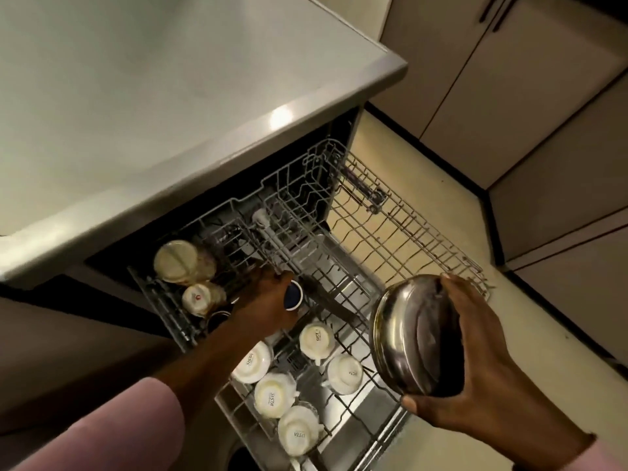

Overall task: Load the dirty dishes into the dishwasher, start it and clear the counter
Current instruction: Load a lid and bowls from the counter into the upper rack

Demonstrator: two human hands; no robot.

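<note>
The dishwasher is open under the counter, with its upper rack (339, 399) pulled out. Several white cups (316, 338) stand upside down in that rack's near part. My left hand (268, 302) reaches into the rack and grips a dark blue cup (294, 294) with a white rim. My right hand (475, 362) holds a steel bowl (411, 334) on edge above the rack's right side, thumb under it and fingers over its rim. At the rack's far left sit pale upturned dishes (177, 261) and a cup (197, 298).
The grey countertop (170, 96) overhangs the dishwasher. A second wire rack (401, 219) sticks out to the right over the cream floor (475, 266). Beige cabinet doors (509, 79) line the right wall. My pink sleeve (102, 433) is at the bottom left.
</note>
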